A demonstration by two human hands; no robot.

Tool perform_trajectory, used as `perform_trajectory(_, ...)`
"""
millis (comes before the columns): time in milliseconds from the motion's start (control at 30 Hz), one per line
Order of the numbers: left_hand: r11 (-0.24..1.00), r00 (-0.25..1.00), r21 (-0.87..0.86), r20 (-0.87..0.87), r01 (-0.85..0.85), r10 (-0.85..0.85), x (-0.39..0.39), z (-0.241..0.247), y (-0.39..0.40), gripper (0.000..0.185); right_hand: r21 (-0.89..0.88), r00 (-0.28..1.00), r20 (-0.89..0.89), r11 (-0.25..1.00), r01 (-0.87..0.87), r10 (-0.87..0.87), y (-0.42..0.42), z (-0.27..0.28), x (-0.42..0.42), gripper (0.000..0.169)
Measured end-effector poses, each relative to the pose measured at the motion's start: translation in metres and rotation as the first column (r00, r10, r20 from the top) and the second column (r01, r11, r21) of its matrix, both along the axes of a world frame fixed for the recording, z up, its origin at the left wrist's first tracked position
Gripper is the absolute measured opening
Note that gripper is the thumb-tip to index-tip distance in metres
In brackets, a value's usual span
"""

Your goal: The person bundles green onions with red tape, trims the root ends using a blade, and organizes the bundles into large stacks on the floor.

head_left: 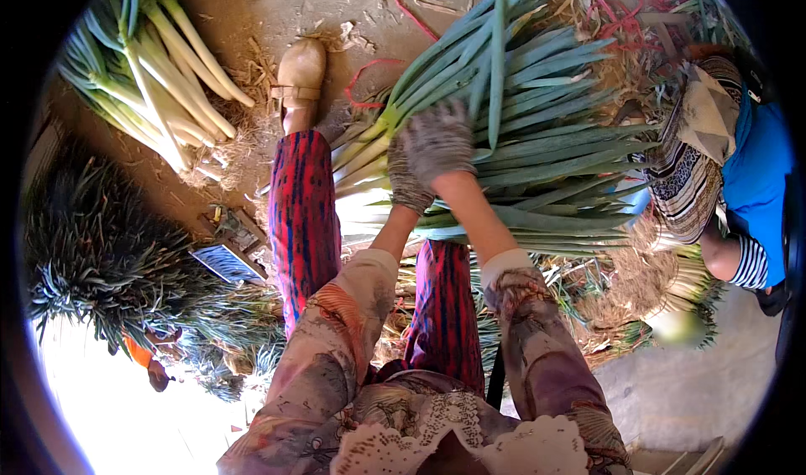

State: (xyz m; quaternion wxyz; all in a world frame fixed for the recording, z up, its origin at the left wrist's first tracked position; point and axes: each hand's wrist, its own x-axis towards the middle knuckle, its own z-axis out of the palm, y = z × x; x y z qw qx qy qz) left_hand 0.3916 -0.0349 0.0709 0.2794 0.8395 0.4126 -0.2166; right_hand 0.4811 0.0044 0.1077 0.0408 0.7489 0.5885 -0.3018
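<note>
A large pile of green onions (554,141) lies before me, its green leaves pointing right and its pale stalks towards the left. My right hand (441,138), in a grey knitted glove, rests on the stalks where white turns to green. Its fingers are blurred and reach over the leaves. Just beside it, partly covered by it, is my left hand (406,179) in a matching glove, against the same stalks. The left fingers are mostly hidden, so I cannot tell how firmly either hand grips. One long leaf (497,66) lies crosswise over the others.
More green onions (170,78) lie at upper left, roots towards me. A dark leafy heap (107,242) is at left, near a blue-and-white panel (228,263). Red twine (371,66) trails on the dirt floor. A person in blue (759,179) is at right, beside rooted bundles (683,280).
</note>
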Motion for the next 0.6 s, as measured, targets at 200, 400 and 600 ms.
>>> perform_trajectory(200,0.898,0.865,0.036,0.289,-0.438,0.410,-0.042,-0.007,-0.010,0.036,-0.051,0.965,0.256,0.996,0.073,-0.057,-0.057,0.021,0.055,0.044)
perform_trajectory(400,0.870,0.848,0.079,0.283,-0.486,0.448,-0.027,-0.012,-0.009,0.039,0.173,0.950,0.237,0.971,0.166,-0.205,-0.079,0.004,0.061,0.040)
perform_trajectory(600,0.823,0.804,0.061,0.264,-0.564,0.532,-0.005,-0.041,0.013,0.037,0.299,0.972,0.135,0.943,0.146,-0.193,-0.063,-0.069,0.086,0.032)
